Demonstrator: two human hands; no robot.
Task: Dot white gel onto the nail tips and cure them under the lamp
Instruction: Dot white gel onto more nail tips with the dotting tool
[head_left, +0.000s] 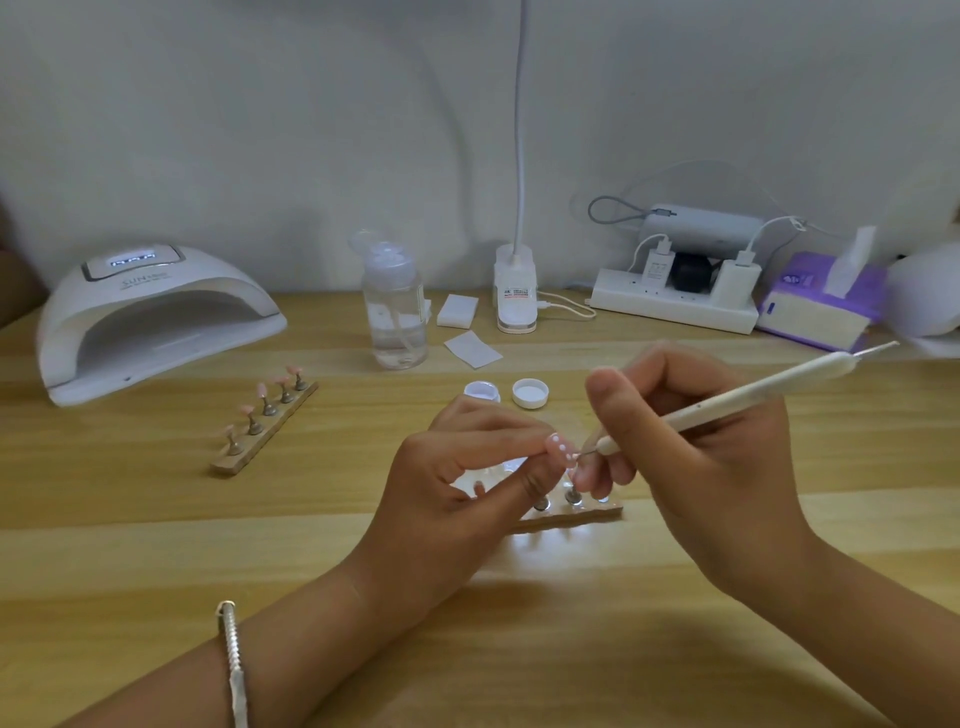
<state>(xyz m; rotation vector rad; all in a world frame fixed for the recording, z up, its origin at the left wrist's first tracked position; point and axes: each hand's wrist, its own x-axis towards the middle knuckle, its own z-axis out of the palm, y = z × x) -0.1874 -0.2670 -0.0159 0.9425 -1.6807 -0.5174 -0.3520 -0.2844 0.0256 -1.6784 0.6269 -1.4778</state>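
Note:
My left hand (467, 478) pinches a pink nail tip (560, 449) that carries several white dots. My right hand (696, 447) grips a white dotting pen (737, 397), and the pen's metal point touches the lower edge of that nail tip. Under both hands lies a wooden holder strip (582, 514) with metal pegs, partly hidden by my fingers. Just behind my hands stands an open jar of white gel (482, 391) with its white lid (530, 392) beside it. A second wooden strip (265, 428) with several pink nail tips lies at the left, in front of the white curing lamp (150, 317).
A clear pump bottle (395, 312) stands at the back middle, with white wipes (457, 312) and a clip lamp base (515, 296) to its right. A power strip (675, 301) with chargers and a purple tissue pack (821, 301) sit at the back right.

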